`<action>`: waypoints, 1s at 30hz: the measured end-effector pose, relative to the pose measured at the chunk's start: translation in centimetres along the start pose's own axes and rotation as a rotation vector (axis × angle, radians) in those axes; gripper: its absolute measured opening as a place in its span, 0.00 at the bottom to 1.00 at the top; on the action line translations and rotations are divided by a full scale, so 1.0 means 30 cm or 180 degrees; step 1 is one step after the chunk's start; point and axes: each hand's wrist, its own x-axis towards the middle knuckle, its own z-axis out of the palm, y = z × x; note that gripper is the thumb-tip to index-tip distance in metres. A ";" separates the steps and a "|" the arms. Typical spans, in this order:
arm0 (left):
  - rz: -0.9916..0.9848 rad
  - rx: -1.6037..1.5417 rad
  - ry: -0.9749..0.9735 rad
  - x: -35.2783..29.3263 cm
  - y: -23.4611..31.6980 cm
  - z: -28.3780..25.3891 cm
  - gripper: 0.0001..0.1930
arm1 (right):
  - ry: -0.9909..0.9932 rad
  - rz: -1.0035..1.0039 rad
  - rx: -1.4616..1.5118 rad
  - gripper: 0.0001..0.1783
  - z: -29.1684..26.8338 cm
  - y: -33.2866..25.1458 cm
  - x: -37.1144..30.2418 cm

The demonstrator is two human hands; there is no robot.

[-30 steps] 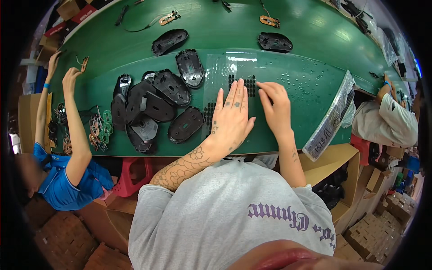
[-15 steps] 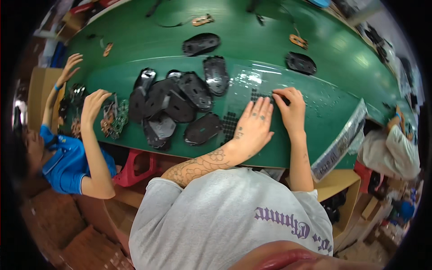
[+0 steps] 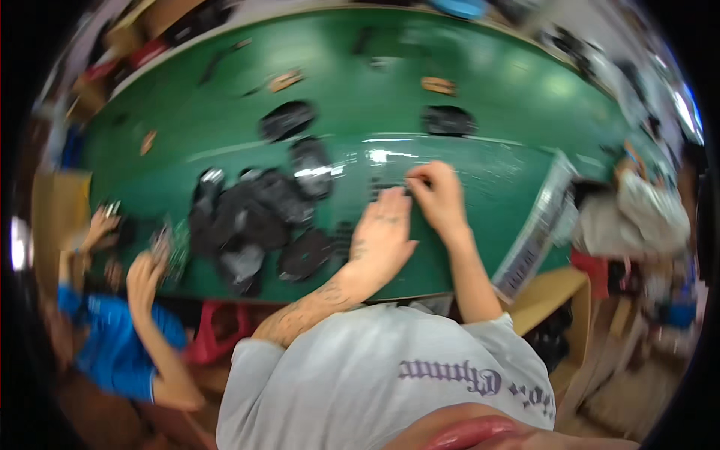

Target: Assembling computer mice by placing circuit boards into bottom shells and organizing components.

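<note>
On my remote feed, the tattooed left hand point(image 3: 382, 232) lies palm down, fingers straight and side by side, thumb spread, over a clear plastic sheet point(image 3: 358, 178) bearing small black pads point(image 3: 381, 184). Pads show at its twelve o'clock and again at nine. At its two o'clock, the right hand point(image 3: 409, 181) curls thumb and forefinger toward each other beside the upper pads; blur keeps me from telling whether they clamp anything. Farther out at nine, I see heaped black oval plastic shells point(image 3: 251, 214); a long clear-wrapped pack point(image 3: 531, 231) slants at three on the green table point(image 3: 517, 105).
</note>
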 end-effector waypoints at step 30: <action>0.0391 0.0313 -0.0226 -0.005 0.012 0.006 0.38 | 0.0555 -0.0567 -0.0540 0.03 0.001 0.040 -0.042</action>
